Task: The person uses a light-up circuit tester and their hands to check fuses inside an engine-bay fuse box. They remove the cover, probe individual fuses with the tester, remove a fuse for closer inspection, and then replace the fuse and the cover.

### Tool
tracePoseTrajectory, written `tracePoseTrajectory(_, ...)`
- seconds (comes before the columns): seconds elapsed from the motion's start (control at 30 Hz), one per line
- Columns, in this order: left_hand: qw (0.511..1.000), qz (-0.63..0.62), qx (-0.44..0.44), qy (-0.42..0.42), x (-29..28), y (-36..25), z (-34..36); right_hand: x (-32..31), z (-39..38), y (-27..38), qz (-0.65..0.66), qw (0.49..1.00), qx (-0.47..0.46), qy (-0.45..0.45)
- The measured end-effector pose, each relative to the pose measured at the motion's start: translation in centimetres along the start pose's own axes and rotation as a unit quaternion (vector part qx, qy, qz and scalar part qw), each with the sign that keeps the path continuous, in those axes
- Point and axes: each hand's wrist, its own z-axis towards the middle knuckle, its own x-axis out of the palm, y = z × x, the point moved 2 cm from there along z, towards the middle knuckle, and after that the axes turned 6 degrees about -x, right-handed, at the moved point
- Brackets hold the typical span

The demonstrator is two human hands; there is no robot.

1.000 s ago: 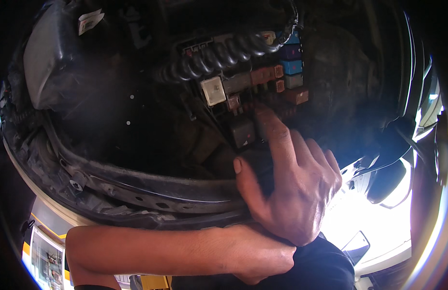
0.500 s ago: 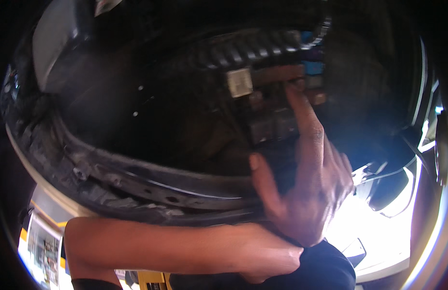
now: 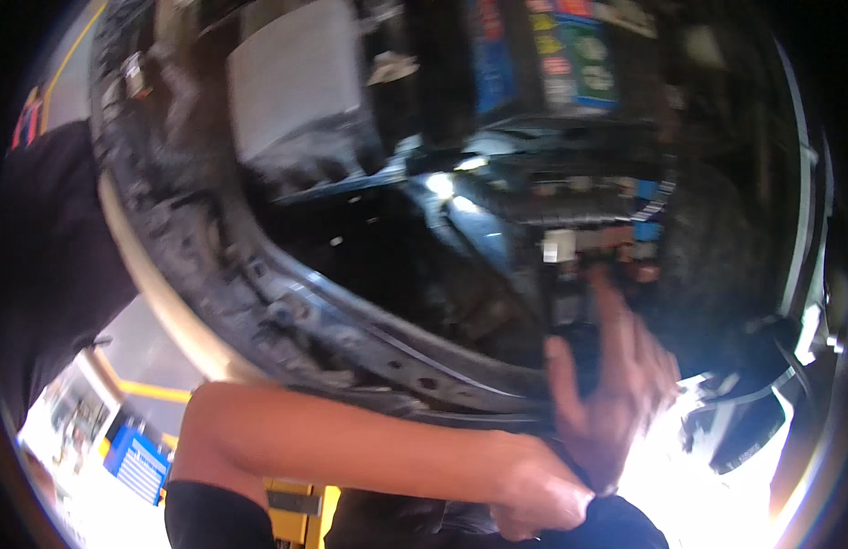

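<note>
My right hand (image 3: 616,384) is open, index finger stretched and thumb apart. Its index fingertip reaches the row of coloured fuses and relays (image 3: 616,240) in a dark fuse box in a car's engine bay. Whether it touches them is too blurred to tell. A white block-shaped relay (image 3: 559,245) sits left of the fingertip. Below, my left forearm lies across the lower part of the view, and my left hand (image 3: 543,494) is bent down beside the right wrist. Its fingers are hidden.
A ribbed black hose (image 3: 570,210) runs beyond the fuses. Farther off stand a battery with coloured labels (image 3: 575,59) and a grey cover (image 3: 300,78). The metal front crossmember (image 3: 387,343) curves before me. A person in dark clothing (image 3: 53,256) is at the left; a blue tool cabinet (image 3: 138,465) stands behind.
My view has shifted, so the engine bay sits lower and farther right, with the battery, grey cover and other person now showing. My right index finger stays at the fuses.
</note>
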Motion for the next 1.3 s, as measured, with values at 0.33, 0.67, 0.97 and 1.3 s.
tracePoseTrajectory(0.33,0.966,0.255,-0.029,0.005,-1.1,-0.6,-2.0,-4.3,0.9,-2.8,0.297,0.938,0.022,-0.178)
tracePoseTrajectory(0.67,0.969,0.207,-0.133,0.022,-2.0,-1.0,0.5,-9.2,5.9,-1.6,0.324,0.916,-0.057,-0.229)
tracePoseTrajectory(0.97,0.963,0.245,-0.112,-0.002,-0.7,0.6,0.3,-1.7,17.7,17.7,0.218,0.889,-0.359,-0.181)
tracePoseTrajectory(1.3,0.960,0.265,-0.087,0.017,-1.2,-0.2,0.1,-0.1,29.2,27.4,0.109,0.964,-0.243,0.000)
